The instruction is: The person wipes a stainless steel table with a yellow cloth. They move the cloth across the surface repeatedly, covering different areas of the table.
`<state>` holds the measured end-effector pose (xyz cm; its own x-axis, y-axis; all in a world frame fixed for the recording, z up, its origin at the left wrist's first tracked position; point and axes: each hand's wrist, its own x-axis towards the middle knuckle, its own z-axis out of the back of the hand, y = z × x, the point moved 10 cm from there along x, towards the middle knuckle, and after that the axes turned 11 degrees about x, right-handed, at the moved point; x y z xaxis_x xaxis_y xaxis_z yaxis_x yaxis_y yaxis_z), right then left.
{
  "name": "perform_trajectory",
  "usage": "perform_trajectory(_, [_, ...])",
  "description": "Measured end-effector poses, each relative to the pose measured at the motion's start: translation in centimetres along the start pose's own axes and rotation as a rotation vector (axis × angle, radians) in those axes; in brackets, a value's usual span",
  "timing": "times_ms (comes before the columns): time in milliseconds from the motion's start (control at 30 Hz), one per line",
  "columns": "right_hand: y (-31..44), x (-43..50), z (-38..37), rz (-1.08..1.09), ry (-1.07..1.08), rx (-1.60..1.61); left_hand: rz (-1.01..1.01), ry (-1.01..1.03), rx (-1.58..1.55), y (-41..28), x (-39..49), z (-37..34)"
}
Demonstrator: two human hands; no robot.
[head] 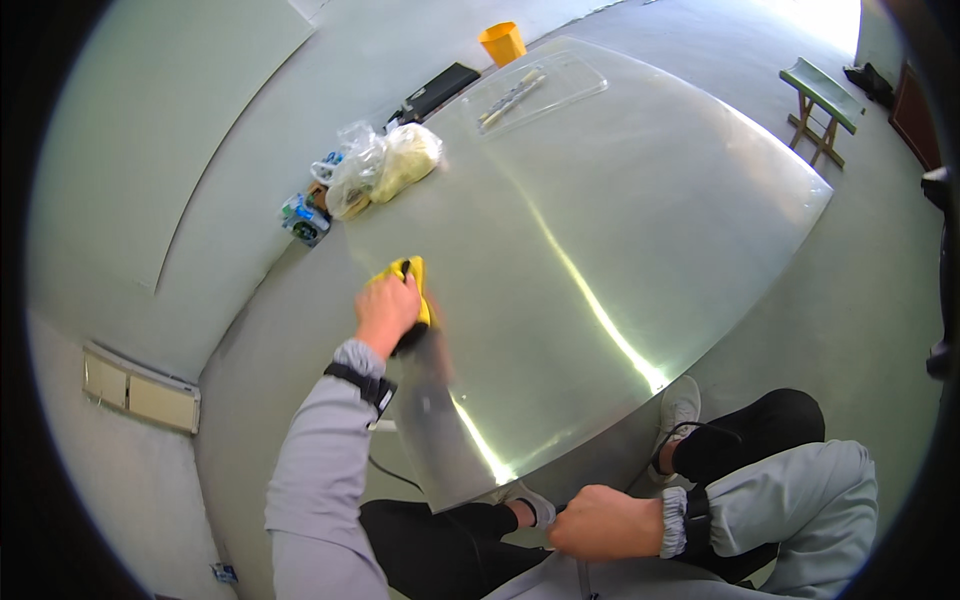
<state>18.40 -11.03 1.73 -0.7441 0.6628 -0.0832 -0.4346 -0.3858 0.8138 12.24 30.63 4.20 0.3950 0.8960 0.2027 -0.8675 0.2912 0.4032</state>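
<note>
My left hand [388,306] grips a yellow cloth [417,271] at the left edge of a glossy, translucent table surface [510,300]. Something black shows beneath the cloth and hand; what it is cannot be told. My right hand [606,523] is closed in front of my body, below the table's near edge, around a small dark item [559,510] that is mostly hidden. A clear plastic tray [581,90] with pens or similar slim sticks [512,97] lies at the table's far end.
Knotted plastic bags [405,161] with pale contents rest at the table's left edge, near blue-labelled items [306,219]. A black case [442,90] and a yellow bin [503,43] stand beyond. A folding stool [823,101] is at the far right. Bright light streaks reflect off the tabletop.
</note>
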Motion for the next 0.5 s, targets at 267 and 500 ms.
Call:
perform_trajectory(267, [-0.5, 0.6, 0.7, 0.011, -0.091, -0.016, 0.017, 0.061, 0.098, -10.4, 11.4, 0.1])
perform_trajectory(500, [-1.5, 0.3, 1.4, 0.016, -0.148, -0.065, -0.251, -0.007, -0.133, -23.7, 6.8, 7.5])
